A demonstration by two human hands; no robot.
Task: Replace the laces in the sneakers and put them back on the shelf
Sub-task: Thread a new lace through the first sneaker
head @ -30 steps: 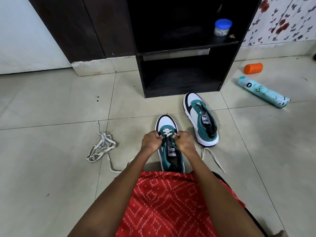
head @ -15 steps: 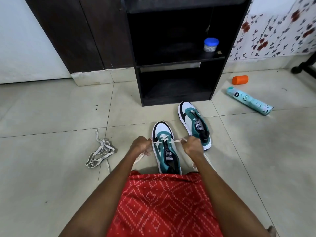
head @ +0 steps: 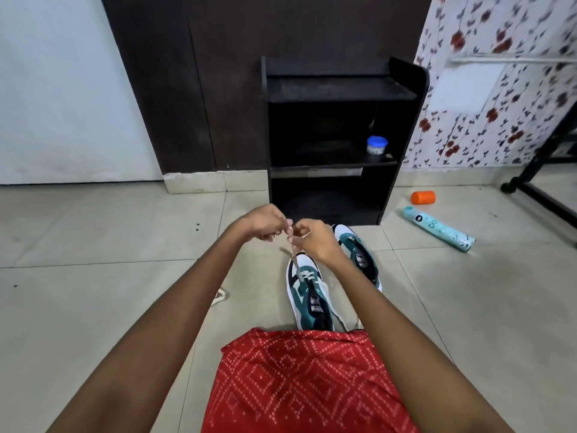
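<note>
My left hand (head: 265,225) and right hand (head: 313,242) are raised side by side above the toe of the near sneaker (head: 307,296), almost touching each other. Both hands have their fingers curled and pinch the white lace (head: 303,274). The lace runs up from the front eyelets of that sneaker to my fingers, and the strands near the hands are blurred. The near sneaker is teal, white and black. It stands on the tiled floor (head: 93,307) with its toe pointing away from me and its heel at the edge of my red patterned garment (head: 299,379). Only the front eyelets carry lace. The 2nd sneaker (head: 359,256) lies just beside it on the right, partly behind my right wrist, and I cannot tell whether it has any lace. A loose piece of lace (head: 220,296) shows on the floor beside my left forearm. The black shelf (head: 343,89) stands beyond the sneakers against the dark wall panel. Its middle level holds 1 small jar with a blue lid (head: 377,145). To the right of the shelf, an orange cap (head: 423,197) and a teal spray can (head: 437,228) lie on the floor near each other, well apart from the sneakers.
</note>
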